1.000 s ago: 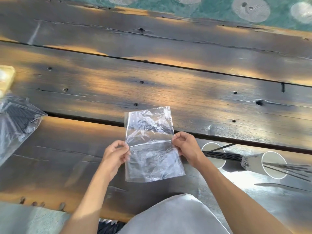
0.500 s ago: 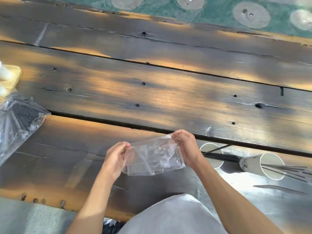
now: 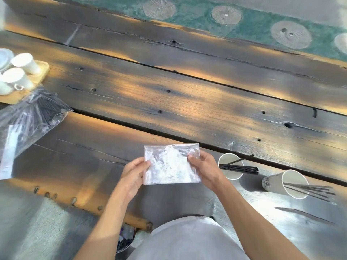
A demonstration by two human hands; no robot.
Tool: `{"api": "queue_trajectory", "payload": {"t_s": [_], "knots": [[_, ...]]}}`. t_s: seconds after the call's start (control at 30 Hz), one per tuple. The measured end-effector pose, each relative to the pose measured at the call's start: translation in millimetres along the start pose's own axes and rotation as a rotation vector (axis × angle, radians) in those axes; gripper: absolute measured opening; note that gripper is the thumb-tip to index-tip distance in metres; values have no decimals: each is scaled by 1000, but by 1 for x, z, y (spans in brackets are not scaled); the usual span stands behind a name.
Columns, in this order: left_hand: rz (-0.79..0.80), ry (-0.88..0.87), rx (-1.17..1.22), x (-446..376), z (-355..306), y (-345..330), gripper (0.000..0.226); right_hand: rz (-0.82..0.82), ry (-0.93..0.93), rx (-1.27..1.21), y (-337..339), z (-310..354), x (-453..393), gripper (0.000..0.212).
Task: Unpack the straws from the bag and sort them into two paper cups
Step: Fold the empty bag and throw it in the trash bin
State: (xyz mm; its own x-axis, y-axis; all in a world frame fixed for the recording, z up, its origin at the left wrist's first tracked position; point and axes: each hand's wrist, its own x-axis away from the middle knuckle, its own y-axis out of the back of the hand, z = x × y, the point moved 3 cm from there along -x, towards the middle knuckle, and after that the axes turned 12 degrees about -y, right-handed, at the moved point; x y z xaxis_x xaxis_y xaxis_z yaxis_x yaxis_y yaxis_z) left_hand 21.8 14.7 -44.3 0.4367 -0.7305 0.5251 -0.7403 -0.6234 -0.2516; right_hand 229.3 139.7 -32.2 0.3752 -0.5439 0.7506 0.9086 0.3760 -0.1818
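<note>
A clear, empty plastic bag [image 3: 171, 164], folded in half, is pinched between my left hand [image 3: 134, 174] on its left edge and my right hand [image 3: 203, 168] on its right edge, just above the dark wooden table [image 3: 187, 109]. To the right stand two white paper cups. The nearer cup [image 3: 230, 167] holds several thin black straws [image 3: 242, 167] that stick out to the right. The farther cup [image 3: 289, 183] leans and also holds black straws [image 3: 311, 190]. At the far left lies a second clear bag [image 3: 28, 119] full of black straws.
A wooden tray [image 3: 37, 76] with small white cups [image 3: 24, 62] sits at the left edge. A gap [image 3: 131, 124] runs between the table planks. Green patterned ground [image 3: 253, 21] lies beyond the far edge. My lap in light cloth [image 3: 187, 241] is below.
The bag was held out full length, then its top half was folded down toward me; now it is a flat half-size rectangle. The view has shifted, bringing the tray of cups into sight.
</note>
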Motion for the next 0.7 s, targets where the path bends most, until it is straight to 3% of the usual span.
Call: {"api": "queue_trajectory", "payload": {"t_s": [0.1, 0.23, 0.47, 0.63, 0.7], "knots": [[21, 15, -90, 21, 14, 4, 15, -10, 28, 98, 7, -4, 8, 7], [-101, -77, -138, 57, 27, 6, 7, 31, 32, 122, 12, -13, 19, 14], [-519, -152, 146, 149, 65, 45, 7, 244, -99, 419, -11, -61, 49, 13], [-543, -42, 236, 230, 119, 75, 20, 275, -124, 542, -54, -108, 66, 9], [-591, -22, 252, 255, 140, 91, 14, 294, -156, 605, -75, -127, 71, 7]]}}
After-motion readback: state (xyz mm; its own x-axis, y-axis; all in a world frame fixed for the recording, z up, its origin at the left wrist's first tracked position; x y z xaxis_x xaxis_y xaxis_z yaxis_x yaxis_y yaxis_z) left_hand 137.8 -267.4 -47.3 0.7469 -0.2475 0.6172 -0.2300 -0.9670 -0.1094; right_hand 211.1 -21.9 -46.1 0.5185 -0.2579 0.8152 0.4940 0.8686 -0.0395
